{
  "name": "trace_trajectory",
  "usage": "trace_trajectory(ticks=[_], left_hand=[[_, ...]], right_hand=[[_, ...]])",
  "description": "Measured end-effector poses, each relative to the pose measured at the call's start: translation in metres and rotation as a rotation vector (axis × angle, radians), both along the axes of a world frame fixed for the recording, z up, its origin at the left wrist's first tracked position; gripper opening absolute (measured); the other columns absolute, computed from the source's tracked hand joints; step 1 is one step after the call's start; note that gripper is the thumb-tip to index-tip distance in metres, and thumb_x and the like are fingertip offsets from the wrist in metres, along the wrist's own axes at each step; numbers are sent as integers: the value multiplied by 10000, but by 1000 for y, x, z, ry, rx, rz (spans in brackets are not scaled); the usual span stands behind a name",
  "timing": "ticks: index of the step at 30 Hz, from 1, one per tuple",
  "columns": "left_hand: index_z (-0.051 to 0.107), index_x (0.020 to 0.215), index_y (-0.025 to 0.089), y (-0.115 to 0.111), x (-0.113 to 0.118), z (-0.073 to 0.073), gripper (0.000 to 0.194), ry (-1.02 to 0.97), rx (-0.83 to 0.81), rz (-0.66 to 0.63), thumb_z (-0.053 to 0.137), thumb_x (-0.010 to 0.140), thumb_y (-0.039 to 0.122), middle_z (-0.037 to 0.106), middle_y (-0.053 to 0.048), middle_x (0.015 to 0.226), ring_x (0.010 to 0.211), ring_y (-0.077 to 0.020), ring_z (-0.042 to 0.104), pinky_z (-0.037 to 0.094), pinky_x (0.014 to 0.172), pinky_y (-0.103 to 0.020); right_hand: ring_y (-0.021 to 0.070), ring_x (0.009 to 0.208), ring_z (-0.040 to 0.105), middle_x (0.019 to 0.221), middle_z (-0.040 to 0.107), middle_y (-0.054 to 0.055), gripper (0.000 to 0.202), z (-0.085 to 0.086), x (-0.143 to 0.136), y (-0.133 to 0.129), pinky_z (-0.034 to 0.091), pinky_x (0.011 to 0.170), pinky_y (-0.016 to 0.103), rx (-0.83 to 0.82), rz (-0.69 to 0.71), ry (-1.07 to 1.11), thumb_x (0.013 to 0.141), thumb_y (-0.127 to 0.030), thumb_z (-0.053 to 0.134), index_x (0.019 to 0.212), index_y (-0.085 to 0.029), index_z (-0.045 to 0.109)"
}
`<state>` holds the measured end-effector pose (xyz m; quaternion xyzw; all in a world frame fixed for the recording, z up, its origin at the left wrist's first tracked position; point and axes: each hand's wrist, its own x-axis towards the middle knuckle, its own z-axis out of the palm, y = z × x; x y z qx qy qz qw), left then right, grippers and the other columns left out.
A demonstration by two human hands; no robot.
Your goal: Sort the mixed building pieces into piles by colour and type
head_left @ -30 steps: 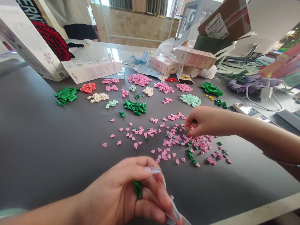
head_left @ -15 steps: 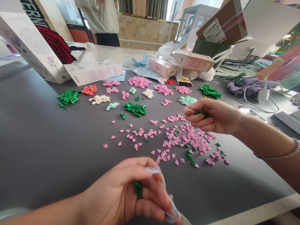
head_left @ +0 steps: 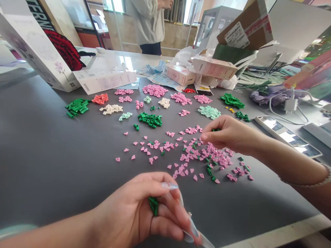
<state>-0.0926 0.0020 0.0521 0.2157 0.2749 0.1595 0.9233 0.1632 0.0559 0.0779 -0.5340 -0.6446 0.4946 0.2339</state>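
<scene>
My left hand [head_left: 152, 210] is curled near the front of the dark table, closed around small green building-block pieces [head_left: 153, 206] that show in the palm. Over the scattered pink pieces [head_left: 217, 156] hovers my right hand [head_left: 219, 134], its thumb and forefinger drawn together. A bit of green shows inside its curled fingers; whether the fingertips also pinch a piece I cannot tell. Several green pieces [head_left: 209, 170] lie mixed among the pink ones. Behind them sits a sorted heap of green pieces [head_left: 150, 120].
Sorted heaps ring the back, among them mint pieces [head_left: 209, 112], cream pieces [head_left: 111, 109] and orange pieces [head_left: 100, 99]. Boxes [head_left: 106, 81] and a carton [head_left: 245, 27] stand behind. A phone [head_left: 288, 136] lies right. Across the table stands a person [head_left: 146, 24].
My right hand has moved slightly down and left toward the pink pieces, with its fingers turned downward. My left hand stays nearly still. The person behind has shifted right.
</scene>
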Motion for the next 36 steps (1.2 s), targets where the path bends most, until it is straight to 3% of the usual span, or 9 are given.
trace_trajectory(ticks=[3,5,10,16,27,32,36], left_hand=[[581,704,133,0,0,2,141,11,7,4,638,765,246,677,-68,657,721,-260,718,509,606,-201],[580,698,130,-1,1,3,151,16,12,5,642,764,251,674,-68,654,720,-258,718,507,605,-200],[580,709,130,-2,1,3,146,-2,5,-3,622,778,252,683,-76,672,729,-255,717,507,608,-201],[585,721,127,-2,-1,1,134,2,6,3,590,795,239,684,-76,681,734,-254,717,510,616,-208],[609,703,123,-1,2,4,146,-2,-3,-3,591,794,235,682,-70,661,723,-246,718,502,603,-197],[616,701,115,-1,0,3,154,-2,13,-8,593,790,239,677,-69,653,710,-244,717,505,606,-202],[628,708,111,-1,1,4,168,2,12,1,598,792,254,676,-73,653,717,-249,717,502,601,-200]], right_hand=[[94,481,451,568,598,8,139,-2,-3,-2,328,451,255,333,-16,-314,717,-321,732,682,-187,720],[105,530,515,618,636,19,114,-5,-3,-3,373,511,259,538,74,-428,772,-285,687,729,-195,742],[81,508,474,640,607,20,215,-12,3,-3,348,496,241,802,341,-567,897,-278,568,823,-177,743],[97,530,475,621,569,19,264,-11,3,-2,336,504,247,841,442,-642,936,-271,490,870,-181,729],[85,502,428,669,550,27,257,-3,-3,-4,307,492,257,750,524,-713,900,-135,453,787,-172,681],[72,476,362,640,490,12,284,6,-10,-8,262,468,252,776,641,-899,759,51,424,681,-143,615],[81,507,389,660,507,13,267,11,-17,-6,272,490,256,796,711,-1010,706,79,449,659,-145,587]])
